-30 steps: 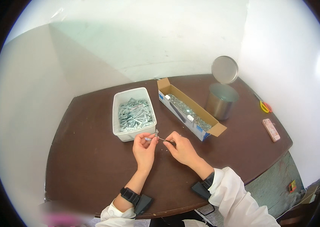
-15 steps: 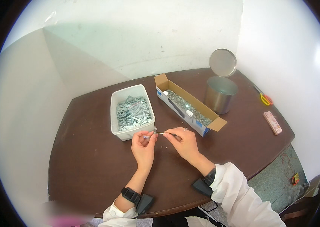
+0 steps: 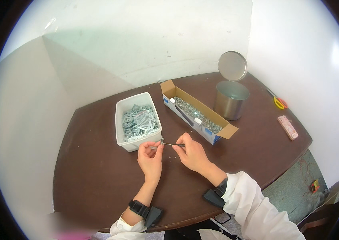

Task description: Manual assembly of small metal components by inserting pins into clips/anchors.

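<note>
My left hand (image 3: 150,159) pinches a small silvery metal piece (image 3: 162,141) between thumb and fingertips, just in front of the white tub. Most of that piece is hidden by the fingers. My right hand (image 3: 194,153) is closed around a slim screwdriver (image 3: 168,144) with a thin metal shaft and a dark handle. Its shaft points left, and the tip meets or nearly meets the metal piece. Flat grey metal strips (image 3: 139,121) fill much of the white tub (image 3: 130,147). Many small metal parts (image 3: 201,117) lie in the long cardboard box (image 3: 201,105) beyond my right hand.
A metal canister (image 3: 231,105) stands right of the box, with a round lid (image 3: 232,66) upright behind it. Scissors (image 3: 279,103) and a pink phone (image 3: 288,127) lie along the right side of the brown table (image 3: 109,180). White walls enclose the back.
My right hand has shifted its grip on the screwdriver, with its fingers raised and curled more over the handle. My left hand keeps its pinch. The whole view has shifted slightly.
</note>
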Demonstrator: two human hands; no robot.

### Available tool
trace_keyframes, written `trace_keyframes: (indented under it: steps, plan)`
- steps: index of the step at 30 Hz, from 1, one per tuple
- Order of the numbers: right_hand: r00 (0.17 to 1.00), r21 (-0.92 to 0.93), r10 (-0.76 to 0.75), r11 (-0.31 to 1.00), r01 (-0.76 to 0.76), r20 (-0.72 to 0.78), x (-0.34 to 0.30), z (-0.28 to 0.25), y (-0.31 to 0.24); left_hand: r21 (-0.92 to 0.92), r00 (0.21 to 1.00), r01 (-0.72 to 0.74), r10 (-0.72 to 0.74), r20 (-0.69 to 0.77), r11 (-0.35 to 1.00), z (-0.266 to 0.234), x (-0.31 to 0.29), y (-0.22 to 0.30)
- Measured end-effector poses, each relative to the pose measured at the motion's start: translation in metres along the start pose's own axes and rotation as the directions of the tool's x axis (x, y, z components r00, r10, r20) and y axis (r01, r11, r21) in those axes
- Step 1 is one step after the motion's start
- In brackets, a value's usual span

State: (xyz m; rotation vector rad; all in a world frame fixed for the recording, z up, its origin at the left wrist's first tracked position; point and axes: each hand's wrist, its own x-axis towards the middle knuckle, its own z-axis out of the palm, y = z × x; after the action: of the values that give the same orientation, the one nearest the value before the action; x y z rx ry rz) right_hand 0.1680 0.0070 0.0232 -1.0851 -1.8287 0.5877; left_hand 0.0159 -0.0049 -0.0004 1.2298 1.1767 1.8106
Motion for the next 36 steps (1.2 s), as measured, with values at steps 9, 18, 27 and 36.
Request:
trace_keyframes:
  steps: [9, 18, 27, 36]
  plan:
    - [0.988, -0.115, -0.147, 0.983, 0.142, -0.04, -0.001, 0.001, 0.003, 0.086, 0.997, -0.067, 0.07, -0.043, 0.994, 0.002, -0.002, 0.005]
    - [0.99, -0.025, -0.089, 0.996, 0.087, -0.107, 0.0, 0.007, 0.002, 0.139, 0.995, -0.096, 0.098, -0.012, 0.986, 0.005, -0.003, 0.007]
    - [0.989, -0.125, -0.129, 0.985, 0.12, -0.065, -0.001, 0.005, 0.005, 0.191, 0.992, -0.125, 0.126, 0.006, 0.974, 0.003, -0.003, 0.006]
    - [0.995, -0.085, -0.078, 0.994, 0.073, -0.057, 0.003, 0.005, 0.012, 0.045, 0.998, -0.066, 0.066, -0.006, 0.997, 0.004, 0.0, 0.0]
